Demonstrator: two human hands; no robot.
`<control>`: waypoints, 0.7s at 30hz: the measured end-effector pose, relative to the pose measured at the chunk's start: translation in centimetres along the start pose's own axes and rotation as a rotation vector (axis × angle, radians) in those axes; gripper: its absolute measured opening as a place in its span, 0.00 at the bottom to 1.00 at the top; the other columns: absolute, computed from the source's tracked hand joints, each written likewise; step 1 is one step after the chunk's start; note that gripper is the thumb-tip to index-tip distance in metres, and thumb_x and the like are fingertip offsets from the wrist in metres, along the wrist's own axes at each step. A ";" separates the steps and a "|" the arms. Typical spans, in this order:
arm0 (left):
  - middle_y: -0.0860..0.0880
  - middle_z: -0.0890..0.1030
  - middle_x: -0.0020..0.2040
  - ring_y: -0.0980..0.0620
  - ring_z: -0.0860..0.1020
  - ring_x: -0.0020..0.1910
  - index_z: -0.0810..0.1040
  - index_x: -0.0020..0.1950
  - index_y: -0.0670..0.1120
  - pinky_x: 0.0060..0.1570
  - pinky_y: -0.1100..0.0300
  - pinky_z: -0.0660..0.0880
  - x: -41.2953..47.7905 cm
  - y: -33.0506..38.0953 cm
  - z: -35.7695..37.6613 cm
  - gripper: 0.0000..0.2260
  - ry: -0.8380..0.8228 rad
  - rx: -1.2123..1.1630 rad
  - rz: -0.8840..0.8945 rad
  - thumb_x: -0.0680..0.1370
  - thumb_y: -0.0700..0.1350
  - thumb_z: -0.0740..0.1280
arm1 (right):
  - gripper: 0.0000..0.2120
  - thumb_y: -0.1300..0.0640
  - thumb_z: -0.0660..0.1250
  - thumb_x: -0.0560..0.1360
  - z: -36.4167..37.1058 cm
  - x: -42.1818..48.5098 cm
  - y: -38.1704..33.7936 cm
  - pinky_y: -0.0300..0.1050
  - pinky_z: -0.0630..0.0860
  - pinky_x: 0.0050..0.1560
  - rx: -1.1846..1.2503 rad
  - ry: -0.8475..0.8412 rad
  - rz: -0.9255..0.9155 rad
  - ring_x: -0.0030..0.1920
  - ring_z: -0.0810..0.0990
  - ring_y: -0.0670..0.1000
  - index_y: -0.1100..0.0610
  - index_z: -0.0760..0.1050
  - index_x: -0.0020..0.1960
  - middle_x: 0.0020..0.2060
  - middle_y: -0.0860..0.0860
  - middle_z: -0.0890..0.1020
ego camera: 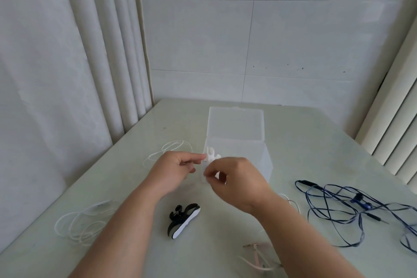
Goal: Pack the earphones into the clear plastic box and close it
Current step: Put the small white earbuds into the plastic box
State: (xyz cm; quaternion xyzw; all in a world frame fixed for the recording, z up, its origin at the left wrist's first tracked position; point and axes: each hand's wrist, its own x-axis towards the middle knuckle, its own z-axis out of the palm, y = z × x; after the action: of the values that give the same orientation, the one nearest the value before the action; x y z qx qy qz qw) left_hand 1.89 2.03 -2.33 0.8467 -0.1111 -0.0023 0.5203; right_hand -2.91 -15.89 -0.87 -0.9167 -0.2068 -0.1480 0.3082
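Observation:
The clear plastic box (pixel 255 158) stands open on the table, its lid (pixel 235 123) tipped back. Just in front of its left corner, my left hand (pixel 173 170) and my right hand (pixel 237 178) together pinch a small white earphone bundle (pixel 211 156). The bundle is blurred. A white cable (pixel 171 149) loops on the table behind my left hand. A wound black earphone set (pixel 182 219) lies between my forearms. More white earphones (pixel 83 221) lie loose at the left, blue ones (pixel 352 207) at the right, pink ones (pixel 257 255) near the front.
The pale glossy table (pixel 316 142) meets a tiled wall at the back. Curtains hang at the left (pixel 67 63) and ribbed panels at the right (pixel 394 131). The blue cable spreads widely over the right side of the table.

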 end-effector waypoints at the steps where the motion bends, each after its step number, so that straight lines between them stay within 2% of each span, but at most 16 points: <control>1: 0.59 0.83 0.50 0.64 0.81 0.44 0.81 0.49 0.65 0.50 0.58 0.76 0.0 0.0 0.0 0.22 -0.002 -0.001 0.000 0.80 0.36 0.61 | 0.08 0.57 0.67 0.74 0.2 0.0 -0.1 0.34 0.74 0.43 0.004 -0.111 0.041 0.36 0.76 0.41 0.48 0.82 0.49 0.36 0.38 0.79; 4: 0.60 0.83 0.50 0.64 0.81 0.44 0.81 0.49 0.65 0.46 0.62 0.76 0.0 -0.1 -0.1 0.23 -0.006 0.003 0.005 0.80 0.36 0.61 | 0.18 0.57 0.68 0.73 1.1 -0.2 -0.5 0.36 0.74 0.50 0.069 -0.372 0.137 0.41 0.76 0.40 0.43 0.77 0.61 0.47 0.38 0.81; 6: 0.60 0.84 0.50 0.65 0.81 0.44 0.81 0.49 0.66 0.45 0.63 0.74 0.0 -0.1 -0.1 0.23 -0.010 0.005 0.006 0.80 0.35 0.61 | 0.25 0.57 0.68 0.73 1.6 -0.1 -0.6 0.36 0.73 0.52 0.061 -0.459 0.153 0.44 0.76 0.41 0.39 0.70 0.67 0.53 0.39 0.82; 8: 0.61 0.83 0.50 0.66 0.81 0.44 0.80 0.49 0.65 0.45 0.64 0.74 0.0 -0.1 -0.1 0.23 -0.015 0.009 0.003 0.80 0.35 0.60 | 0.26 0.55 0.70 0.72 1.8 -0.1 -0.8 0.36 0.73 0.50 0.046 -0.488 0.148 0.45 0.77 0.42 0.38 0.70 0.67 0.54 0.39 0.82; 12: 0.60 0.83 0.50 0.68 0.80 0.42 0.81 0.50 0.63 0.42 0.66 0.73 0.0 0.0 -0.1 0.22 -0.012 0.011 0.007 0.80 0.35 0.60 | 0.17 0.54 0.72 0.71 1.6 -0.2 -0.9 0.38 0.75 0.51 0.074 -0.453 0.149 0.44 0.78 0.43 0.44 0.77 0.58 0.48 0.43 0.84; 15: 0.60 0.83 0.49 0.66 0.81 0.42 0.81 0.49 0.64 0.44 0.63 0.75 0.2 -0.1 0.0 0.23 0.001 0.002 0.008 0.80 0.34 0.60 | 0.08 0.57 0.74 0.70 0.1 -0.1 -0.4 0.38 0.77 0.46 0.159 -0.347 0.154 0.39 0.79 0.41 0.46 0.79 0.45 0.38 0.42 0.82; 17: 0.61 0.83 0.46 0.62 0.82 0.43 0.81 0.47 0.64 0.46 0.64 0.75 0.3 -0.3 0.1 0.24 0.010 -0.012 0.012 0.79 0.33 0.61 | 0.09 0.60 0.74 0.69 -1.2 0.2 0.1 0.33 0.73 0.38 0.230 -0.188 0.164 0.32 0.76 0.39 0.46 0.78 0.37 0.31 0.40 0.79; 19: 0.60 0.84 0.45 0.61 0.82 0.45 0.82 0.45 0.65 0.46 0.65 0.75 0.4 -0.5 0.1 0.23 0.021 0.000 0.020 0.78 0.34 0.62 | 0.10 0.60 0.74 0.69 -2.2 0.4 0.6 0.31 0.69 0.34 0.283 0.023 0.202 0.28 0.73 0.40 0.47 0.78 0.35 0.28 0.38 0.78; 21: 0.60 0.84 0.46 0.63 0.82 0.43 0.82 0.44 0.65 0.46 0.60 0.75 0.5 -0.6 0.2 0.23 0.026 -0.001 0.001 0.79 0.35 0.62 | 0.08 0.58 0.73 0.69 -2.5 0.8 1.0 0.32 0.69 0.32 0.249 0.222 0.255 0.28 0.73 0.41 0.47 0.78 0.36 0.29 0.38 0.79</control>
State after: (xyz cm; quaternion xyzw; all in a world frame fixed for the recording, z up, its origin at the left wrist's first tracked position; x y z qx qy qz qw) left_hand 2.44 2.05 -2.84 0.8463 -0.1046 0.0089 0.5222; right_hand -2.11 -17.91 0.83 -0.8684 -0.0704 -0.1813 0.4561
